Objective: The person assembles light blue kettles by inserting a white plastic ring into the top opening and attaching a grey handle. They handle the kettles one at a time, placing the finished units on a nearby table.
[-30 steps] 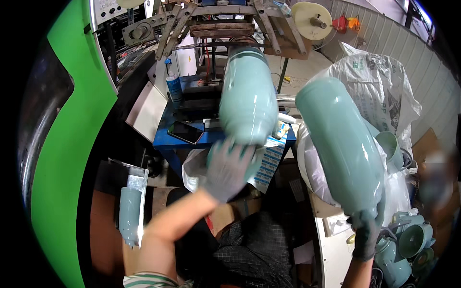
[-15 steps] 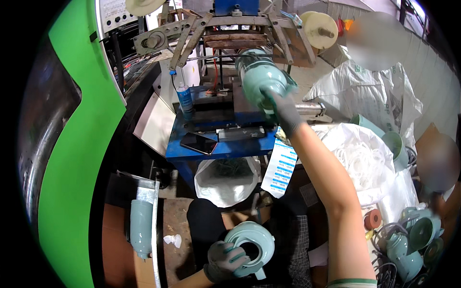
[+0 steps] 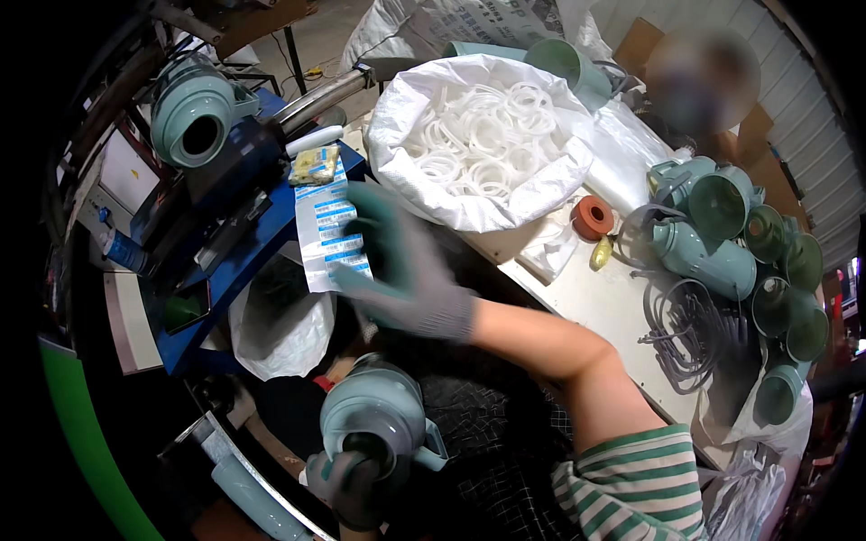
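Note:
A pale green plastic jug body (image 3: pixel 374 401) with a side handle rests over my lap, its round opening facing me. Gloved and closed, my left hand (image 3: pixel 347 482) grips the rim of that opening. My right hand (image 3: pixel 401 261), also gloved and a little blurred, hovers above the lap with fingers and thumb spread and nothing between them. Just behind its fingers hangs a sheet of blue-and-white labels (image 3: pixel 329 239) at the blue table's edge. A similar jug body (image 3: pixel 191 113) sits on the machine at the upper left, with neither hand on it.
A white sack (image 3: pixel 397 171) full of clear plastic rings (image 3: pixel 487 135) stands beyond my right hand. On the white worktop (image 3: pixel 577 311) are an orange tape roll (image 3: pixel 592 217), grey looped strips (image 3: pixel 681 329) and several green jug parts (image 3: pixel 708 257). A phone (image 3: pixel 187 307) lies on the blue table (image 3: pixel 244 302).
The view has swung right. My right hand has let go of the jug body at the machine and come back toward my lap. The jug body in my left hand is turned differently.

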A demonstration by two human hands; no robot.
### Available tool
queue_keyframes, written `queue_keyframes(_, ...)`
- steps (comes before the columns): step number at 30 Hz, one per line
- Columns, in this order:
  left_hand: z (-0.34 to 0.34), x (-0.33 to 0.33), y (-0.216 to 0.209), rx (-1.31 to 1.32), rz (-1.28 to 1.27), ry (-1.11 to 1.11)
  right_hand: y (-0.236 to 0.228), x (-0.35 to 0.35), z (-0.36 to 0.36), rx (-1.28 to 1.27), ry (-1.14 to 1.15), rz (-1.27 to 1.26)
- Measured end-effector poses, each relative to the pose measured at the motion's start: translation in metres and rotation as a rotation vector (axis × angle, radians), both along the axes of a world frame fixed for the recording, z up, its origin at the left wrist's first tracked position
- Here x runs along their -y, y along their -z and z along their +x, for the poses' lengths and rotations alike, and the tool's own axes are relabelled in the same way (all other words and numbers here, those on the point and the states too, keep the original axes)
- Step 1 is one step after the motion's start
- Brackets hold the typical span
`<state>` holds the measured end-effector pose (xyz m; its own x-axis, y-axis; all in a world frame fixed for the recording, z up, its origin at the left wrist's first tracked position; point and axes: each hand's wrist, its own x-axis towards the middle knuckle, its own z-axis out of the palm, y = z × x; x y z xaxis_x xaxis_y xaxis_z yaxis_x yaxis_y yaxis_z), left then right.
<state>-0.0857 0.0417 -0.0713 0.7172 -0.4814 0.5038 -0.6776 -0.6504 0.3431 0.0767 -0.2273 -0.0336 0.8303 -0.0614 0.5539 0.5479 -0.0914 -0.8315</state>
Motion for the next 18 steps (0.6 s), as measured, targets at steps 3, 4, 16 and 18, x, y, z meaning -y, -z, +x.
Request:
queue_keyframes(3, 0.004, 0.005, 0.009, 0.099, -0.103, 0.009, 0.046, 0.121, -0.088, 0.109, 0.778, -0.401)
queue_keyframes(4, 0.004, 0.001, 0.002, 0.042, -0.009, 0.005, 0.061, 0.159, -0.107, -0.080, 0.929, -0.400)
queue_keyframes(16, 0.023, 0.009, 0.027, 0.042, 0.065, 0.137, 0.128, 0.366, -0.440, -1.045, 1.875, -0.431)
queue_keyframes(18, 0.021, 0.016, 0.025, 0.034, 0.136, 0.148, 0.144, 0.380, -0.434, -1.229, 1.848, -0.489)
